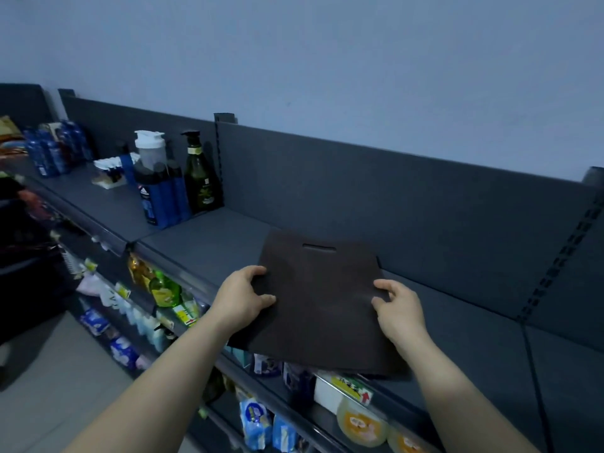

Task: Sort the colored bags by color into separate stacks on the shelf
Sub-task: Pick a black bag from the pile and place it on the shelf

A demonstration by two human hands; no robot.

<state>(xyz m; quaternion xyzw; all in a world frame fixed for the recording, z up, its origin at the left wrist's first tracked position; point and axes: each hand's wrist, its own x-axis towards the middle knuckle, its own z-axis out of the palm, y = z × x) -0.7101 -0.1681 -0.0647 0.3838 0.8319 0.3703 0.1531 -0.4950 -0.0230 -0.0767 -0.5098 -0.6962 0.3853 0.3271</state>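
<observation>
Bag: I see one dark brown bag [322, 299]. It lies flat and spreads over the top shelf [209, 243], on the right part of it. Its near edge sticks out past the front of the shelf. I cannot tell if its far end rests on the shelf.
Slot: the bag has a long cut-out handle slot [319, 247] near its far edge.
Left hand: my left hand [240, 302] holds the bag's left edge. The thumb lies on top and the fingers curl round the edge.
Right hand: my right hand [397, 312] holds the bag's right edge the same way, pinching it with bent fingers and thumb.
Shelf: it is dark grey, with a dark back panel [392, 191] behind it.
Bottles: to the left of the bag, well apart from it, stand a green pump bottle [199, 181], some blue bottles [157, 197] and a white shaker [149, 148] behind them.
Lower shelves: under the bag I see packs and jars [361, 423] on the shelves below.
Wall: a pale wall [327, 60] rises above the shelf.
</observation>
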